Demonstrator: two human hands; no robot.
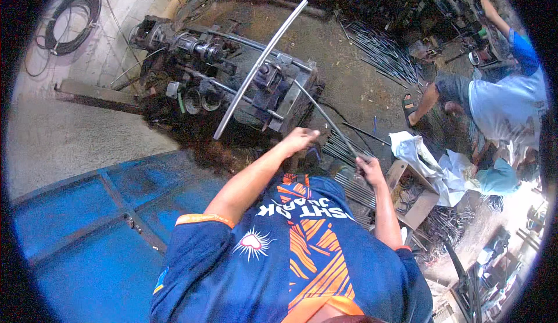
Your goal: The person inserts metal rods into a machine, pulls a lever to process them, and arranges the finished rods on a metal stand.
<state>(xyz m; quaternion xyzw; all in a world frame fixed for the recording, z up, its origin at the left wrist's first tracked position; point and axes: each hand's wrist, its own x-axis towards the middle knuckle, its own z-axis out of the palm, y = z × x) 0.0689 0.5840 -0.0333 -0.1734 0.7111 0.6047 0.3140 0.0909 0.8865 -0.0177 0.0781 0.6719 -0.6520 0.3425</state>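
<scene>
My right hand (370, 170) is closed round the near end of a thin metal rod (330, 122). The rod slants up and to the left, its far end by the edge of a greasy machine (273, 79). My left hand (300, 140) is close to the machine's near corner, left of the rod and apart from it. Its fingers reach to the right, loosely bent, and I see nothing in them. A long shiny metal bar (261, 67) runs at a slant above the machine bed. Below the rod lies a stack of similar rods (351, 186), partly hidden by my right arm.
A blue metal panel (75, 218) fills the lower left. More rods (383, 50) lie on the floor at the far right. A cardboard box (415, 204) and white sacks (427, 160) are on the right, near another person (500, 102). A coiled black cable (72, 20) lies far left.
</scene>
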